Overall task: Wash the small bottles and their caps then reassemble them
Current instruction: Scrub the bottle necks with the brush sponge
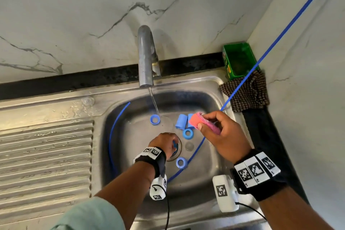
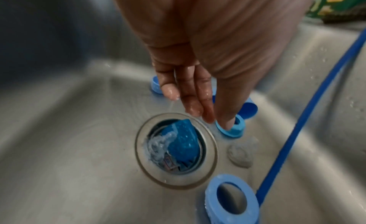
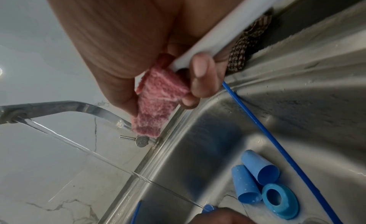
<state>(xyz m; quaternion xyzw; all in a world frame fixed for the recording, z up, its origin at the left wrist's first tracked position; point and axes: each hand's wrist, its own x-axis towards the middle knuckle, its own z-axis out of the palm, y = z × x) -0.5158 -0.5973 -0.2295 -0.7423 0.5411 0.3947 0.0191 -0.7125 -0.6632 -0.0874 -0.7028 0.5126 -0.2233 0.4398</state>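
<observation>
From the head view, the sink (image 1: pixel 214 84) has the tap (image 1: pixel 147 56) running a thin stream into the basin. Using the drain (image 1: pixel 177 147) as the landmark: one ring cap (image 1: pixel 155 119) lies beyond it under the stream, another (image 1: pixel 187 133) just beyond and right of it, a third (image 1: pixel 181 162) on the near side. Two blue bottles (image 1: pixel 181 121) lie on their sides beyond the drain, beside the second cap. The left hand (image 1: pixel 165 144) reaches down over the drain, likely to fetch a piece from there. The right hand (image 1: pixel 222 134) is raised over the bottles, pinching a pink sponge (image 1: pixel 197 120), held ready for scrubbing. A blue tube (image 1: pixel 240 84) runs across the basin, right of the drain.

The left wrist view shows the left hand's fingers (image 2: pixel 190 99) straight and wet, holding nothing, tips hovering just above the drain (image 2: pixel 176 150). A blue bottle (image 2: pixel 184 141) sits tilted in the drain opening, water swirling over it. One cap (image 2: pixel 231 128) lies right by the fingertips, another (image 2: pixel 231 197) nearer the camera.

The right wrist view shows thumb and fingers clamped on the sponge (image 3: pixel 156 102), well above the basin. Below lie two bottles (image 3: pixel 253 177) side by side, open ends showing, touching a cap (image 3: pixel 279 200). Everything is apart, so washing comes before reassembly.
</observation>
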